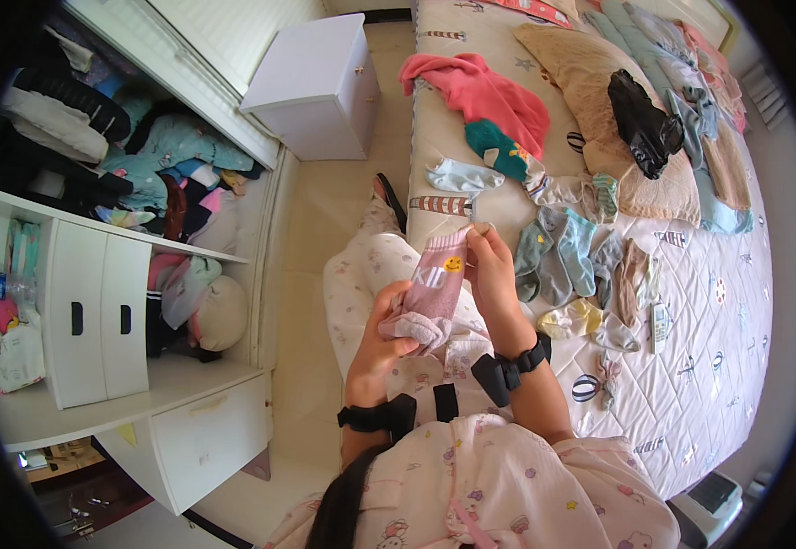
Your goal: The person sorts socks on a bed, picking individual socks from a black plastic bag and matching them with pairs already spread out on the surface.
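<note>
A pink sock (436,291) with a yellow smiley patch is stretched between my two hands above my lap. My left hand (381,334) grips its lower, bunched part. At the upper right, the fingers of my right hand (491,261) pinch the ribbed cuff. To the right on the bed lie several loose socks: a grey-green one (533,254), a light blue one (575,247) and a yellow-and-white one (570,319). A pale blue sock (464,176) and a dark green sock (497,149) lie farther off, beside a coral-pink garment (499,96).
The bed (682,366) has a patterned quilted cover. On it are a tan pillow (563,82), a black plastic bag (643,123) and a small remote-like white object (660,328). A white bedside cabinet (316,82) stands ahead. At left, an open wardrobe (78,247) holds piled clothes.
</note>
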The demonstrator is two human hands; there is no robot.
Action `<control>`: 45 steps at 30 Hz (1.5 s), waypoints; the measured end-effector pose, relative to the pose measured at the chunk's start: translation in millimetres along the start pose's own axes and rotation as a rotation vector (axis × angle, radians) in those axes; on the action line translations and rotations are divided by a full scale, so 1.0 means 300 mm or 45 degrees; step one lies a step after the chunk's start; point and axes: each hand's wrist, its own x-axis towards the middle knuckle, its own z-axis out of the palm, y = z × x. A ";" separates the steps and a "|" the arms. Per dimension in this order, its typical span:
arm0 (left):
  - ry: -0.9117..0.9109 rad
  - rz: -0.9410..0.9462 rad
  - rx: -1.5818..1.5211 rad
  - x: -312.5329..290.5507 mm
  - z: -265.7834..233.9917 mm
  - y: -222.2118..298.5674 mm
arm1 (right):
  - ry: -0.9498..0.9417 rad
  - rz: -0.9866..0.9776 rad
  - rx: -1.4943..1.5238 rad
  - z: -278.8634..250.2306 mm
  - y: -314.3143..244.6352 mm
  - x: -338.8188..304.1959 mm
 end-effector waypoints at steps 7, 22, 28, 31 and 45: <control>-0.017 -0.121 0.037 -0.023 -0.075 -0.064 | -0.075 -0.160 -0.223 0.040 -0.012 -0.018; 0.309 -0.162 -0.023 0.014 -0.081 -0.058 | 0.042 -0.031 0.067 -0.010 -0.028 -0.010; 0.233 -0.121 -0.160 0.023 -0.027 -0.017 | 0.112 -0.070 0.177 -0.012 -0.066 -0.016; 0.078 -0.054 -0.191 0.030 -0.019 -0.009 | 0.018 -0.148 0.141 -0.056 -0.074 -0.010; 0.298 0.089 0.394 0.041 -0.037 -0.049 | -0.525 -0.294 -0.853 0.016 -0.023 -0.069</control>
